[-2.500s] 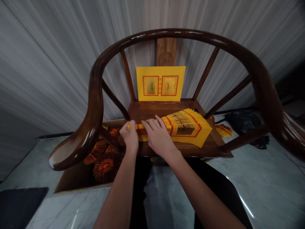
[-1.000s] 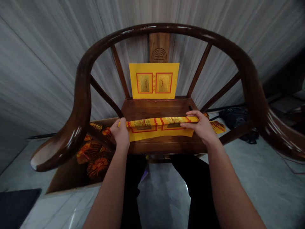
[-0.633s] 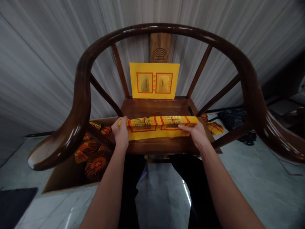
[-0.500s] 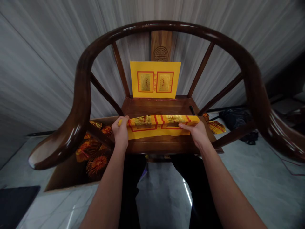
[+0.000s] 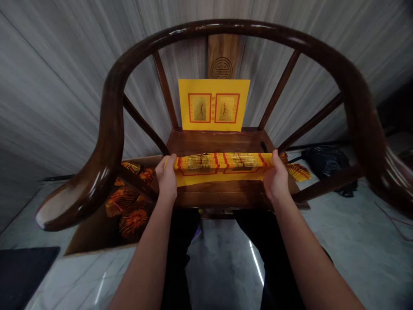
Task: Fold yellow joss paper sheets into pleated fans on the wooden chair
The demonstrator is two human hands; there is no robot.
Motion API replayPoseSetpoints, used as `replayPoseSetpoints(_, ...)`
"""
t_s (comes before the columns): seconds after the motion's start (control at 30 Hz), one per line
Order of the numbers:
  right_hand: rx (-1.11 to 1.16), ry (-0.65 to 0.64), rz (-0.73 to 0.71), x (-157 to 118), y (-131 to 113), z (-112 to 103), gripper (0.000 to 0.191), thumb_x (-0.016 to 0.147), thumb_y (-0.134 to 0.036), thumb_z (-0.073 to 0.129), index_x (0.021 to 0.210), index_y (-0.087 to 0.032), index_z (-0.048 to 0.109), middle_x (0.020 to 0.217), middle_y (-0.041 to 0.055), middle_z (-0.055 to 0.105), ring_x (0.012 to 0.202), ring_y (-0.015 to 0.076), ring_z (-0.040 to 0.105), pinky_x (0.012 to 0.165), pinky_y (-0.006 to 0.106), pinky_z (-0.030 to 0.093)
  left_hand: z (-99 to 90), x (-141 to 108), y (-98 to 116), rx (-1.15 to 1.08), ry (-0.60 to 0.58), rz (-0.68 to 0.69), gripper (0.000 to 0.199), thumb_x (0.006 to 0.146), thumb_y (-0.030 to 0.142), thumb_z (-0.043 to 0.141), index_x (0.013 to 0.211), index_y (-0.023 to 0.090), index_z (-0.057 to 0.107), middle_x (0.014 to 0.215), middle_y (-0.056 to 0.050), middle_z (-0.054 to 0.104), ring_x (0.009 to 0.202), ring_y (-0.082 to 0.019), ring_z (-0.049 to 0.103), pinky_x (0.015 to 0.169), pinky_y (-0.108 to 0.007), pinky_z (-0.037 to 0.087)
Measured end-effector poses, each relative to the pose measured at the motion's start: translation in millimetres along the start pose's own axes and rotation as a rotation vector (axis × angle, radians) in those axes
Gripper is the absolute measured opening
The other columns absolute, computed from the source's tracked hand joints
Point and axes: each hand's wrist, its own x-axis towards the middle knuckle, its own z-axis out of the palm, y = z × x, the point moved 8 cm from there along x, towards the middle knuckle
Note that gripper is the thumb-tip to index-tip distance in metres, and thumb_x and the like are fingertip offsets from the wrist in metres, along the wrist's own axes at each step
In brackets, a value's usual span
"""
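Note:
A fanned stack of yellow joss paper (image 5: 222, 161) with red borders and gold squares spans the front of the wooden chair seat (image 5: 219, 144). My left hand (image 5: 167, 177) pinches its left end, and my right hand (image 5: 275, 177) grips its right end. The stack is held just above the seat, with its lower sheet (image 5: 219, 177) hanging toward me. Another yellow sheet (image 5: 214, 105), printed with two gold panels, stands upright against the chair's back splat (image 5: 222, 54). The hands hide the stack's ends.
The dark horseshoe armrest (image 5: 109, 112) curves around the seat. To the left, a cardboard box (image 5: 93, 232) holds orange-and-yellow paper fans (image 5: 134, 219). A small black stick (image 5: 264, 146) lies on the seat. A paper fan (image 5: 298, 172) and black bag (image 5: 325, 161) sit right.
The stack has gone from a loose slanted fan under my hands to a long straight band held at both ends. My right hand has moved right and turned to grip its end.

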Motion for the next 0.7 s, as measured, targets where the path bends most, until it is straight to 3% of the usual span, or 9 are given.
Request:
replayPoseSetpoints(0.13,0.075,0.229,-0.086,-3.5,1.2,-4.2,0.034,0.074,-0.045,0.081,0.072,-0.02,0.058,0.073,-0.0051,0.053,0.07,0.0125,0.051,0.07,0.027,0.044,-3.3,-6.5,2.8,0.017,0.087,-0.015,0.042,0.08,0.051,0.075,0.066,0.02,0.051,0.067,0.005,0.046,0.063,-0.012,0.043,0.061,-0.024,0.036)
replayPoseSetpoints(0.37,-0.007,0.35,-0.2,-7.3,-5.9,-1.6,0.031,0.078,-0.033,0.068,0.061,-0.022,0.045,0.065,-0.0066,0.036,0.065,0.0109,0.035,0.06,0.025,0.032,1.1,-15.3,0.9,-0.115,0.22,-0.046,0.042,0.078,0.05,0.078,0.067,0.021,0.05,0.067,0.006,0.045,0.064,-0.012,0.045,0.064,-0.025,0.039)
replayPoseSetpoints(0.5,-0.003,0.361,-0.177,-9.0,-10.3,-0.6,0.036,0.077,-0.036,0.074,0.061,-0.022,0.045,0.065,-0.0067,0.038,0.064,0.0108,0.037,0.061,0.025,0.034,2.1,-13.6,8.3,-0.08,0.244,0.031,0.041,0.081,0.041,0.074,0.062,0.021,0.044,0.063,0.007,0.037,0.062,-0.011,0.039,0.061,-0.024,0.035)
replayPoseSetpoints(0.6,0.002,0.36,-0.155,-10.5,-11.4,-0.2,0.034,0.072,-0.037,0.082,0.067,-0.021,0.053,0.068,-0.0064,0.046,0.067,0.0115,0.044,0.065,0.026,0.039,4.7,-9.0,13.5,-0.007,0.185,0.091,0.034,0.086,0.039,0.067,0.063,0.02,0.051,0.063,0.006,0.04,0.062,-0.011,0.042,0.062,-0.025,0.036)
replayPoseSetpoints(0.7,-0.014,0.367,-0.175,-11.7,-10.7,0.5,0.031,0.073,-0.037,0.083,0.07,-0.02,0.057,0.071,-0.0056,0.05,0.069,0.0123,0.047,0.068,0.027,0.042,2.8,-4.9,3.5,0.027,0.189,0.009,0.036,0.087,0.048,0.066,0.066,0.02,0.054,0.065,0.005,0.046,0.064,-0.012,0.046,0.064,-0.026,0.039)
